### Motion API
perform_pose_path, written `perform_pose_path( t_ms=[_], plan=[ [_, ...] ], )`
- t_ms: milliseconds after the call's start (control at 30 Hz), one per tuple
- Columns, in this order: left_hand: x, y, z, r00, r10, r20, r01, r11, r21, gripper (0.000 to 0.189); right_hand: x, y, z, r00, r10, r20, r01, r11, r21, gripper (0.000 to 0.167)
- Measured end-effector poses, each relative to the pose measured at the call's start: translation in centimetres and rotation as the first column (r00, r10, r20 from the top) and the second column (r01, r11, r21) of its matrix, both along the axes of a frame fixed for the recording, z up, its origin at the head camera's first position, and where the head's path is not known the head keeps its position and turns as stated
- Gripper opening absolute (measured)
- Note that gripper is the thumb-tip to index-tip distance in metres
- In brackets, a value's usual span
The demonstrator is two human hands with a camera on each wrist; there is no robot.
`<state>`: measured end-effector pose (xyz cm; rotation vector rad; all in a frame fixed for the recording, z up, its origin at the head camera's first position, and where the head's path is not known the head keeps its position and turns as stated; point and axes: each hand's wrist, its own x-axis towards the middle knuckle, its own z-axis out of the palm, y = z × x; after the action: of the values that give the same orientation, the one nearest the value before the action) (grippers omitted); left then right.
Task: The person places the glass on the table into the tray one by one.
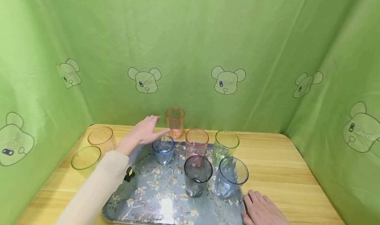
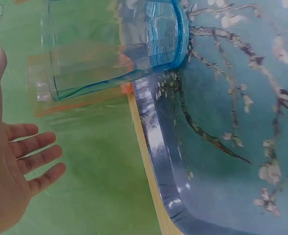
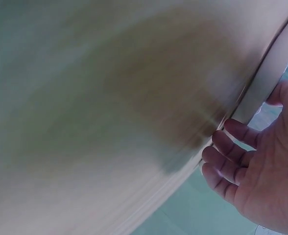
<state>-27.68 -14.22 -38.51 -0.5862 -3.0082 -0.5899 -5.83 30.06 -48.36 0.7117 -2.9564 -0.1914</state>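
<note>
My left hand (image 1: 145, 132) reaches over the tray's back left part with thumb and fingers spread, and nothing is in it. Just right of its thumb stand a clear blue-rimmed glass (image 1: 164, 154) on the tray and an orange glass (image 1: 175, 121) behind the tray's back edge. In the left wrist view these two glasses overlap, and the left palm and fingers (image 2: 38, 157) are apart from the blue glass (image 2: 166, 34). My right hand (image 1: 262, 208) rests at the right edge of the blossom-patterned blue tray (image 1: 148, 202), fingers loosely bent and holding nothing.
Also on the tray are a pink glass (image 1: 196, 147), a green glass (image 1: 225, 149), a dark grey glass (image 1: 197, 179) and a dark blue-rimmed glass (image 1: 230, 182). Left of it, a second orange glass (image 1: 104, 141) and a yellow-green glass (image 1: 86, 160) stand on the wooden table (image 1: 285, 172). Green curtains enclose the table.
</note>
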Motion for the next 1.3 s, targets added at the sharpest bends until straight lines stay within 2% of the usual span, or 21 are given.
perform_pose_path(
  t_ms=[233,400,633,867,1100,1300],
  plan=[
    [-1.8,1.1,0.1,1.0,0.009,0.006,-0.009,1.0,-0.022,0.105,0.0,0.1,-0.2,0.998,0.02,-0.064,-0.02,1.0,-0.003,0.032],
    [-3.2,1.6,0.3,0.999,0.026,0.027,-0.025,1.0,-0.007,0.107,-0.1,0.2,-0.2,0.995,0.034,-0.097,-0.035,0.999,-0.006,0.033],
    [-4.9,2.0,0.2,0.999,0.037,0.035,-0.038,0.999,0.025,0.105,-0.2,0.3,0.0,0.998,0.028,-0.055,-0.028,1.0,-0.011,0.032],
    [-5.6,2.3,-0.3,0.997,0.04,0.068,-0.043,0.998,0.044,0.101,-0.1,0.2,-0.1,1.0,0.009,0.016,-0.008,1.0,-0.012,0.031],
    [-6.4,2.7,0.1,0.996,0.034,0.086,-0.038,0.998,0.04,0.094,0.0,0.2,-0.1,0.999,0.019,-0.038,-0.019,1.0,-0.01,0.032],
    [-6.5,3.0,-0.1,0.991,0.031,0.127,-0.042,0.995,0.087,0.09,-0.1,0.2,-0.1,1.0,0.011,0.004,-0.011,1.0,-0.014,0.031]
  ],
)
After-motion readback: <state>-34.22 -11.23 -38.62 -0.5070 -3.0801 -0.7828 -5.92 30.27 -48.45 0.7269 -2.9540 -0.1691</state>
